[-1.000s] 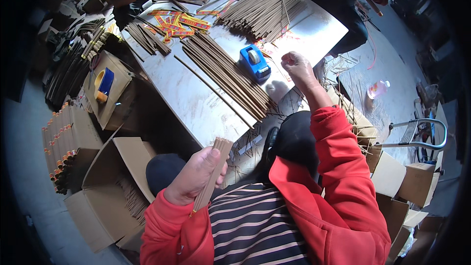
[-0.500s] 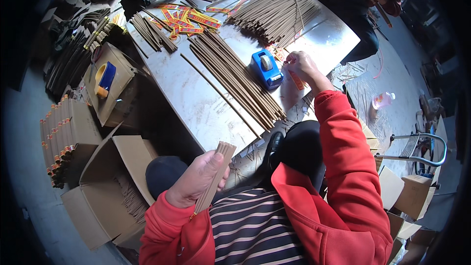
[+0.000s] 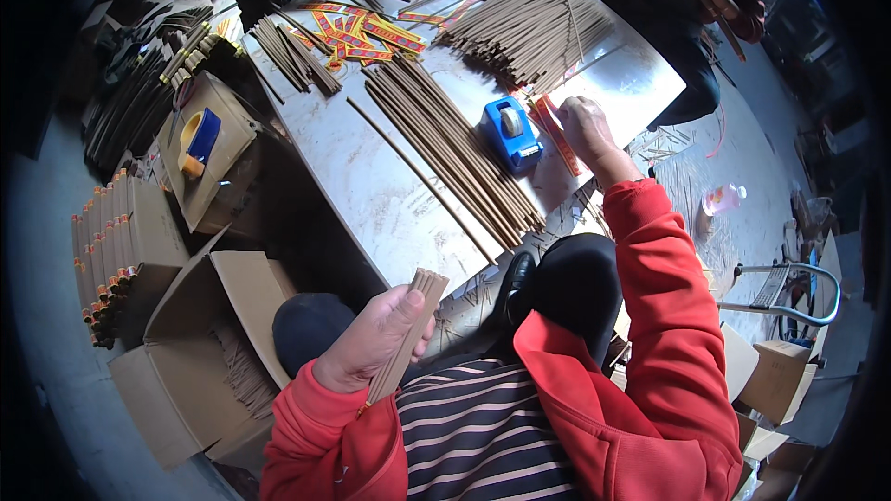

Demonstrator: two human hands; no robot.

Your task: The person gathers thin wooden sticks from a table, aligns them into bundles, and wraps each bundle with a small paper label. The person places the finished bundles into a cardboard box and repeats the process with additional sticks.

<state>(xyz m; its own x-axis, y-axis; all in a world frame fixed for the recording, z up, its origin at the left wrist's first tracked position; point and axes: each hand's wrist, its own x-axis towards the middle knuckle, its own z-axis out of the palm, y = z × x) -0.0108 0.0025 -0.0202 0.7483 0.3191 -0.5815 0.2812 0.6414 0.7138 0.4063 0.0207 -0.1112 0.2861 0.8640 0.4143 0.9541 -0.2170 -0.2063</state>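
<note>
Two hands doing separate jobs right now: the left hand (image 3: 376, 339) is wrapping snugly around a bundle of brown sticks (image 3: 408, 329) down by the lap, while the right hand (image 3: 587, 134) is hovering over the counter (image 3: 364, 199) with its fingers curled in, right beside a red and yellow strip (image 3: 560, 139). Can't tell if it's actually pinching that strip. I'm reading the step in hand as getting hold of the strip, so the next move is probably calling for a clean pinch on its edge and a steady grip on the bundle. Just left of the strip a blue tape dispenser (image 3: 511, 134) is sitting, then a row of long sticks (image 3: 445, 144) is lying beside it. Farther out, more strips (image 3: 357, 30) are lying jumbled near a big heap of sticks (image 3: 529, 30)
</note>
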